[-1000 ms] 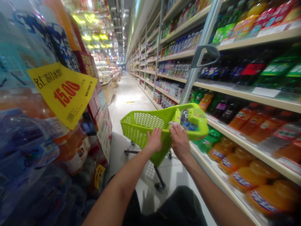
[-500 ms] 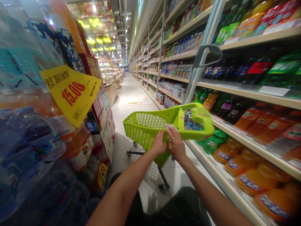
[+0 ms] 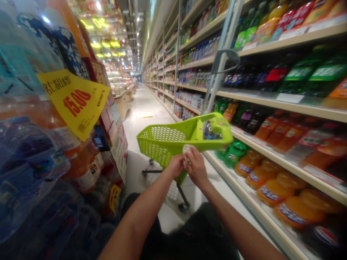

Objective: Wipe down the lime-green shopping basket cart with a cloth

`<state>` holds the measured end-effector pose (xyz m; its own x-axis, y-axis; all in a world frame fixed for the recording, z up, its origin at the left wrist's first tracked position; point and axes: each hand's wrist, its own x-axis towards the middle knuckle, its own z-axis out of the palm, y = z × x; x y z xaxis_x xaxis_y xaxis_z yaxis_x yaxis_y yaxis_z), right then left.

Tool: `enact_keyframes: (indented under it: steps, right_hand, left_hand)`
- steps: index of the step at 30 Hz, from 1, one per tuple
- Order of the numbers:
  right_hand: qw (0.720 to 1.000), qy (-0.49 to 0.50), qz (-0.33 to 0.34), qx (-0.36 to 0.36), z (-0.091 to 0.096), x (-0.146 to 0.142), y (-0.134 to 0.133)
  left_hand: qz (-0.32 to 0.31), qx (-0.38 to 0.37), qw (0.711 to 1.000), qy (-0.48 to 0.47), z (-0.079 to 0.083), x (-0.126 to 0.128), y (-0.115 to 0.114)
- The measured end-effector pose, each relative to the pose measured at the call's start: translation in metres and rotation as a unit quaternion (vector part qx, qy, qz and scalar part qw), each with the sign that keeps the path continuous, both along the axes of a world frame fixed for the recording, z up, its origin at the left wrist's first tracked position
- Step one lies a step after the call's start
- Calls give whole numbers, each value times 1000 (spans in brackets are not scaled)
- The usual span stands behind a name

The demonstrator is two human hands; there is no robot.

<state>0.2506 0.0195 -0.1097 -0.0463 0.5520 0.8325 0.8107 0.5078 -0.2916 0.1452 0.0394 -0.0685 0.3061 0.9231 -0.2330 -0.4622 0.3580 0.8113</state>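
A crumpled whitish cloth or tissue (image 3: 186, 151) is bunched between my two hands, in front of the near side of a green shopping cart (image 3: 154, 144). My left hand (image 3: 176, 165) pinches its left side. From the right, my right hand (image 3: 196, 168) closes over it with bent fingers. Behind my hands the cart stands at an angle, its handle end at the right. Whether my knuckles touch the basket I cannot tell.
Shelves of soft drinks (image 3: 271, 101) line the right side, with orange soda bottles (image 3: 276, 191) on the lowest one. Stacked bottle packs (image 3: 32, 173) and a yellow price sign (image 3: 78, 101) stand close on the left. A tiled aisle (image 3: 146, 108) runs ahead.
The view has shifted slightly to the right. Between my hands, more of the whitish cloth or tissue now shows above the fingers. The cart appears a little further left.
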Motion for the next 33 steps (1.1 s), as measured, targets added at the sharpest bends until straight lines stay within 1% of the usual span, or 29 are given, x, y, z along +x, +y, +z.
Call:
enact_keyframes:
  steps: [3, 5, 9, 11, 13, 15, 17, 19, 20, 21, 22, 23, 24, 25, 26, 27, 28, 30, 32, 33]
  right_hand:
    - [997, -56, 44, -31, -13, -2, -12]
    - [994, -66, 69, -46, -20, -5, -19]
    - [994, -58, 81, -44, -29, -8, -27]
    - [993, -74, 86, -29, -29, -6, -27]
    - [993, -96, 68, 3, -23, 2, -22]
    - [994, -101, 6, 42, -9, 18, -14]
    - [990, -92, -78, 69, 10, 39, -3]
    - [984, -101, -121, 79, 26, 59, 5]
    - [982, -110, -129, 78, 30, 66, 8]
    - [981, -123, -129, 72, 32, 70, 10]
    - [981, -140, -121, 62, 30, 72, 11]
    - [980, -160, -107, 50, 24, 72, 12]
    - [979, -181, -89, 36, 16, 70, 11]
    - [976, -204, -70, 22, 5, 66, 11]
    - [973, -225, -51, 7, -7, 62, 10]
    - [969, -244, -35, -6, -21, 58, 9]
    - [964, -263, -20, -20, -34, 55, 8]
    - [955, -294, 5, -47, -57, 51, 6]
    - [948, -312, 21, -64, -68, 51, 4]
    - [947, -312, 23, -65, -67, 51, 3]
  left_hand:
    - [-3, 9, 1000, 19, -10, -5, -6]
    - [-18, 13, 999, 35, -16, -10, -11]
    - [-42, 32, 994, 96, -22, -18, -20]
    - [-47, 44, 987, 146, -25, -21, -22]
    - [-45, 61, 975, 209, -29, -23, -21]
    - [-32, 88, 956, 278, -32, -26, -20]
    - [-12, 124, 932, 340, -35, -30, -21]
    - [4, 158, 910, 383, -36, -34, -24]
    - [5, 186, 888, 422, -36, -35, -26]
    - [1, 221, 852, 475, -35, -36, -29]
    - [-7, 262, 801, 539, -34, -35, -32]
    - [-17, 304, 738, 602, -33, -34, -35]
    - [-27, 340, 674, 656, -32, -32, -38]
    - [-36, 367, 620, 692, -31, -30, -40]
    - [-43, 383, 589, 710, -30, -28, -42]
    - [-50, 394, 571, 718, -30, -25, -44]
    - [-56, 400, 561, 722, -30, -23, -45]
    - [-67, 405, 551, 726, -33, -22, -46]
    - [-73, 404, 547, 730, -38, -23, -45]
    - [-73, 401, 545, 733, -40, -24, -44]
